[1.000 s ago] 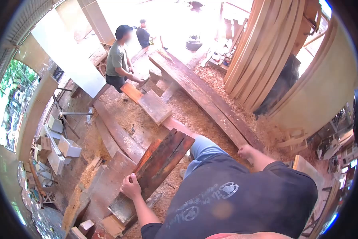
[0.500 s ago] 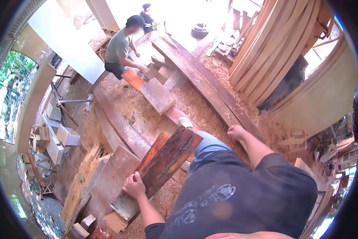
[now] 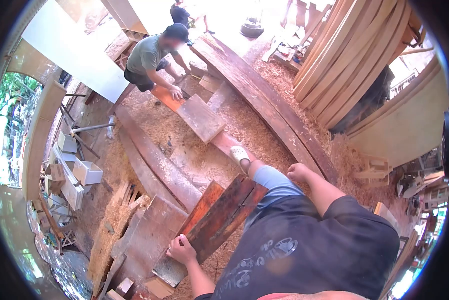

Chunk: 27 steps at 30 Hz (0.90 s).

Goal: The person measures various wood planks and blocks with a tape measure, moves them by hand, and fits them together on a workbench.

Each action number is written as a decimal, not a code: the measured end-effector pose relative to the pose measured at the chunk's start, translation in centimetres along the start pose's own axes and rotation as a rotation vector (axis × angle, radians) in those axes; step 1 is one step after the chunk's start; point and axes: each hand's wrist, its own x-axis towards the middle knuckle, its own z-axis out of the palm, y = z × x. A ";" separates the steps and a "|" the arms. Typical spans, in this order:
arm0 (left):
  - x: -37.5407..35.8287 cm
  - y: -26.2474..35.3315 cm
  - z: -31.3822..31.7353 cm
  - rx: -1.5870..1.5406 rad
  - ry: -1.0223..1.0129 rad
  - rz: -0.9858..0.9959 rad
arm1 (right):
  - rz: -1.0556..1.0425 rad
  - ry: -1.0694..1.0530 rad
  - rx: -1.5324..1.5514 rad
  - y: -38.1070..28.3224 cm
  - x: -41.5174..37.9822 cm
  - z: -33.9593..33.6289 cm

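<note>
Dark, reddish-brown boards [image 3: 219, 215] lie side by side just in front of my body. My left hand [image 3: 183, 250] grips their left edge, its fingers bent over the wood. My right hand [image 3: 297, 173] is closed and hangs beside my thigh, near a long thick plank [image 3: 264, 107]; whether it holds anything is too small to tell. Beneath and left of the boards is a wide greyish-brown board [image 3: 152, 235]. An orange-brown strip of wood [image 3: 204, 200] shows along the dark boards' upper left side.
A person [image 3: 152, 57] in a cap bends over an orange board [image 3: 167, 97] beside a pale block [image 3: 201, 119]. Behind, another person [image 3: 181, 15] sits. Curved wooden strips [image 3: 352, 60] stand at the right. Shavings cover the ground; white boxes [image 3: 88, 172] sit at the left.
The view has shifted, so the boards and my left hand appear lower and farther right. The person in the cap has bent lower over the orange board.
</note>
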 end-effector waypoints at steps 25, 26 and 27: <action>-0.4 -0.1 0.0 0.009 -0.012 -0.017 | 0.021 0.077 0.095 3.4 -3.6 0.0; -0.4 -0.1 0.1 0.018 -0.023 -0.019 | 0.040 0.069 0.109 4.1 -3.7 0.4; -0.4 -0.2 0.2 0.026 -0.030 -0.021 | 0.060 0.062 0.124 4.8 -3.8 0.8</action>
